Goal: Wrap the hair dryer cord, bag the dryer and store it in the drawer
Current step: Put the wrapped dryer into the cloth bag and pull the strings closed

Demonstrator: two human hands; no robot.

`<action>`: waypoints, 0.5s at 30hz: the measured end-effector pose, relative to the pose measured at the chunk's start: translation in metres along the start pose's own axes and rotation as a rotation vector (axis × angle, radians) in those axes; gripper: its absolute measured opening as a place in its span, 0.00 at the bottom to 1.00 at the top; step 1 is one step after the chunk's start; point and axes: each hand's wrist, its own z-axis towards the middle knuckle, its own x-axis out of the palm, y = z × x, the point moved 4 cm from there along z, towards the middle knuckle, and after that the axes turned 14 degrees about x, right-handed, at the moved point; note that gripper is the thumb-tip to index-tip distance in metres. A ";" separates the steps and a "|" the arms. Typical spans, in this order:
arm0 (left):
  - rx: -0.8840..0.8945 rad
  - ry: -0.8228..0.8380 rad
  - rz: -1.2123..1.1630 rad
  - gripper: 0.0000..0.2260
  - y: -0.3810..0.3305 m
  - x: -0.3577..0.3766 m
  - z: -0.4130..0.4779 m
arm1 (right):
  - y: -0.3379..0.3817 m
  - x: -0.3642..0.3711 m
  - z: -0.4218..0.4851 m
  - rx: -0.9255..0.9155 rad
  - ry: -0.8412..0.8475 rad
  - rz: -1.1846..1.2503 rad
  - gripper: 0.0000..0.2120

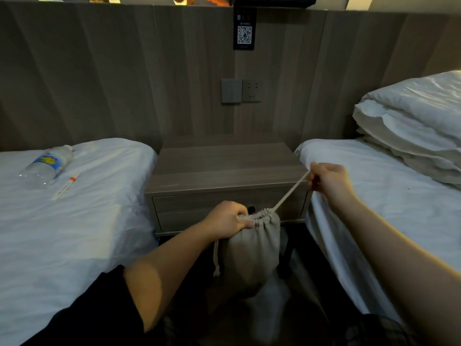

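Grey drawstring bag (252,250) hangs in the air just in front of the nightstand (224,168), below its drawer front (199,208), mouth bunched nearly shut. Something dark shows at the mouth; dryer itself not visible. Left hand (224,221) has its grip closed on the gathered rim of the bag. Right hand (326,179) has its grip closed on the drawstring (290,191), pulled taut up & to the right from the bag mouth. A 2nd cord end (216,258) dangles at the bag's left side.

Nightstand worktop is wood-grain; drawer is shut. Left of the nightstand: bed w/ white sheet (74,221), a plastic water bottle (47,166) lying on its side & a thin white stick w/ orange band (66,186) beside it. Right of the nightstand: 2nd bed (374,208) w/ folded white duvet (411,128). Behind the nightstand: wood-panel wall (99,83) w/ switch (231,91) & socket (252,91), QR-code sign (244,31) higher up. Floor below is dark.
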 end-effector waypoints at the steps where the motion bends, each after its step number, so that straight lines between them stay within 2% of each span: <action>1: 0.024 0.001 0.020 0.09 -0.002 0.002 0.001 | -0.001 -0.008 0.003 -0.109 -0.140 -0.368 0.17; 2: 0.045 0.005 0.036 0.09 -0.004 0.004 0.001 | -0.004 -0.009 0.005 -0.191 -0.215 -0.700 0.15; 3: 0.054 0.012 0.045 0.09 -0.006 0.006 0.001 | -0.006 -0.006 0.002 -0.272 -0.225 -0.924 0.11; 4: 0.053 0.019 0.043 0.09 -0.007 0.007 0.002 | -0.009 0.001 -0.001 -0.348 -0.164 -1.043 0.10; 6: 0.053 0.039 0.055 0.09 -0.008 0.008 0.003 | -0.016 0.020 -0.016 -0.389 0.116 -1.065 0.16; 8: 0.061 0.055 0.088 0.09 -0.010 0.007 0.005 | -0.024 0.043 -0.036 -0.308 0.422 -1.056 0.22; 9: 0.064 0.059 0.090 0.08 -0.011 0.006 0.005 | -0.030 0.053 -0.042 -0.284 0.508 -1.105 0.23; 11: 0.087 0.054 0.088 0.07 -0.016 0.004 0.004 | -0.038 0.069 -0.048 -0.293 0.537 -1.153 0.20; 15: 0.063 -0.044 0.033 0.08 -0.017 -0.013 0.001 | -0.034 0.077 -0.042 -0.320 0.383 -1.022 0.09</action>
